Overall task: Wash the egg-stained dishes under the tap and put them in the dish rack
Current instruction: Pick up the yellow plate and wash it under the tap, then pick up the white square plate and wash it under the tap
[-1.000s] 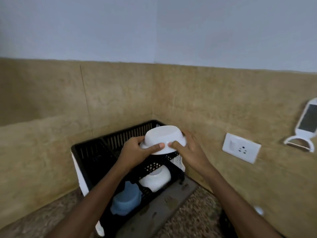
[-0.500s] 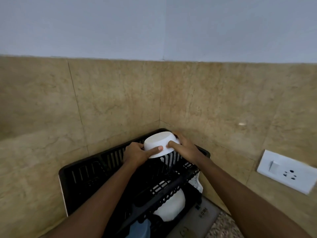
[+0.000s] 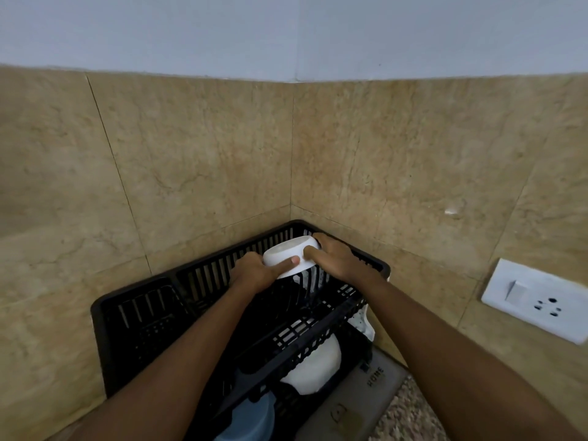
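Two bare forearms are seen reaching from the lower edge of the view toward the wall corner. Nearest, in the lower tier of the black slatted plastic dish rack (image 3: 101, 345), a pale blue plastic vessel (image 3: 251, 418) and a white rounded bowl (image 3: 315, 367) are stored. A grey mat (image 3: 356, 405) is laid under the rack on the speckled stone counter (image 3: 410, 415).

Farther on, at the far right corner of the upper tier, the small white round bowl (image 3: 288, 253) is held upside down between both hands, close to the back wall of the rack. The left hand (image 3: 254, 272) is curled round the near left side of this bowl, with the thumb laid across its wall. The right hand (image 3: 337, 259) is curled round the right side, thumb in front and fingers behind. Whether the rim is already touching the tier cannot be told, because it is hidden by the hands. Behind, beige marbled wall tiles (image 3: 197, 160) are seen, and a white switch-and-socket plate (image 3: 537, 300) is fixed to the right.

The step in hand is judged to be the placing of a washed bowl in the rack. For the next move, the bowl should be lowered until it is carried fully by the tier. Only then should both grips be loosened and the hands drawn back.
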